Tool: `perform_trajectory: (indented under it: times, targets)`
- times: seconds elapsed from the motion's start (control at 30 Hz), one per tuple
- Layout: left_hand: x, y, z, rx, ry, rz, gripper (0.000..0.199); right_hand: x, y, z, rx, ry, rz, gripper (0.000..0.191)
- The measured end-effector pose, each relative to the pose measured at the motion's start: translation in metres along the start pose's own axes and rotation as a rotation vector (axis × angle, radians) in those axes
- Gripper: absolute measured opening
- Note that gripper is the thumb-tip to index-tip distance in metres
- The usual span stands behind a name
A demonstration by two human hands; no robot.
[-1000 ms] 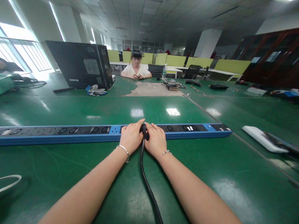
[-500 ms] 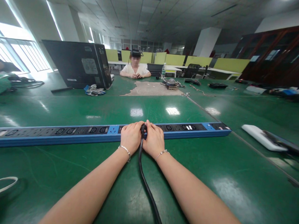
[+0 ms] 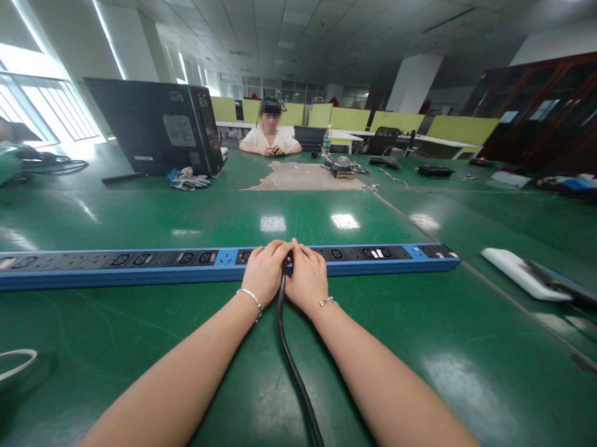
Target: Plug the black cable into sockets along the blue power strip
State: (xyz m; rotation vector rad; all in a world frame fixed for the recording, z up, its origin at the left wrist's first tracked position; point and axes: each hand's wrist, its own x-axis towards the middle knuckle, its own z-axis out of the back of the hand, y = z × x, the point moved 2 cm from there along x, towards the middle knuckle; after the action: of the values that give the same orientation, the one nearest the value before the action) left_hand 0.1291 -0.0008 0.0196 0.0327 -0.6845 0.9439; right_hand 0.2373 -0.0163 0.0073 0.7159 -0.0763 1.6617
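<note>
A long blue and black power strip [image 3: 145,283] lies across the green table, its row of sockets facing up. My left hand [image 3: 265,270] and my right hand [image 3: 306,277] meet over the strip, fingers closed round the head of a black power cable [image 3: 291,363]. The fingers now cover most of the plug at the cable's end, so how deep it sits in a socket is hidden. From between the wrists the cable runs down toward me.
A black computer case [image 3: 148,129] stands at the back left with gloves [image 3: 188,179] beside it. A person [image 3: 270,138] sits across the table. To the right lies a white flat object [image 3: 523,275] with a dark item on it. A white loop [image 3: 10,368] is at lower left.
My left fingers have shifted slightly right and closed over the plug, which showed more before. The cable and power strip have hardly moved.
</note>
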Motion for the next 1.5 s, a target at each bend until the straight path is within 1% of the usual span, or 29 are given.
perform_trajectory:
  times: [0.07, 0.1, 0.17, 0.23, 0.27, 0.3, 0.37, 0.43, 0.47, 0.53, 0.57, 0.6, 0.67, 0.77, 0.9, 1.03, 1.13, 1.2, 1.5]
  targets:
    - [0.0, 0.0, 0.001, -0.031, -0.016, -0.001, 0.035, 0.0, 0.0, -0.001, -0.007, 0.003, -0.001, 0.061]
    - [0.001, 0.0, 0.003, -0.061, -0.054, 0.01, 0.034, 0.0, 0.0, -0.001, -0.008, 0.003, -0.004, 0.062]
    - [0.006, -0.003, 0.011, -0.125, -0.189, 0.053, 0.031, 0.0, 0.0, -0.002, -0.005, -0.002, -0.011, 0.064]
    - [0.012, -0.005, 0.025, -0.158, -0.342, 0.098, 0.029, 0.0, 0.0, -0.002, -0.004, -0.01, -0.012, 0.066]
    - [0.015, -0.004, 0.032, -0.155, -0.381, 0.102, 0.028, 0.0, -0.001, -0.002, -0.006, -0.012, -0.011, 0.067]
    - [0.017, -0.002, 0.039, -0.149, -0.396, 0.099, 0.027, 0.0, -0.001, -0.002, -0.009, -0.012, -0.01, 0.067]
    - [0.018, 0.01, 0.053, -0.129, -0.387, 0.106, 0.025, 0.0, -0.002, -0.002, -0.015, -0.005, -0.007, 0.067]
    - [0.011, 0.035, 0.066, -0.101, -0.391, 0.185, 0.025, 0.0, -0.002, -0.001, -0.019, 0.0, -0.002, 0.067]
    - [0.005, 0.049, 0.071, -0.094, -0.373, 0.244, 0.026, 0.0, -0.003, -0.001, -0.02, -0.001, -0.001, 0.066]
    - [-0.01, 0.077, 0.078, -0.083, -0.264, 0.338, 0.027, 0.0, -0.003, 0.0, -0.02, -0.006, 0.003, 0.064]
    - [-0.017, 0.088, 0.079, -0.077, -0.191, 0.355, 0.028, 0.0, -0.003, 0.0, -0.018, -0.008, 0.006, 0.062]
    - [-0.024, 0.096, 0.081, -0.079, -0.144, 0.352, 0.028, 0.0, -0.003, 0.0, -0.014, -0.009, 0.01, 0.062]
    - [-0.032, 0.104, 0.082, -0.072, -0.105, 0.341, 0.03, 0.0, -0.003, 0.0, -0.004, -0.007, 0.016, 0.061]
    - [-0.034, 0.102, 0.078, -0.066, -0.116, 0.302, 0.033, 0.0, -0.003, 0.0, 0.005, -0.001, 0.016, 0.06]
    - [-0.029, 0.097, 0.067, -0.064, -0.1, 0.149, 0.034, 0.0, -0.002, 0.001, 0.007, 0.008, 0.025, 0.06]
    - [-0.03, 0.105, 0.057, -0.039, -0.049, 0.063, 0.032, 0.0, -0.002, 0.001, 0.004, 0.005, 0.037, 0.058]
    - [-0.033, 0.11, 0.053, 0.007, -0.031, 0.043, 0.032, 0.0, -0.003, 0.0, -0.001, 0.002, 0.038, 0.057]
    - [-0.034, 0.109, 0.053, 0.042, -0.033, 0.041, 0.031, 0.0, -0.004, 0.0, 0.002, 0.001, 0.047, 0.055]
    - [-0.047, 0.084, 0.063, 0.279, -0.053, 0.027, 0.034, -0.002, -0.001, -0.001, -0.023, 0.0, 0.048, 0.047]
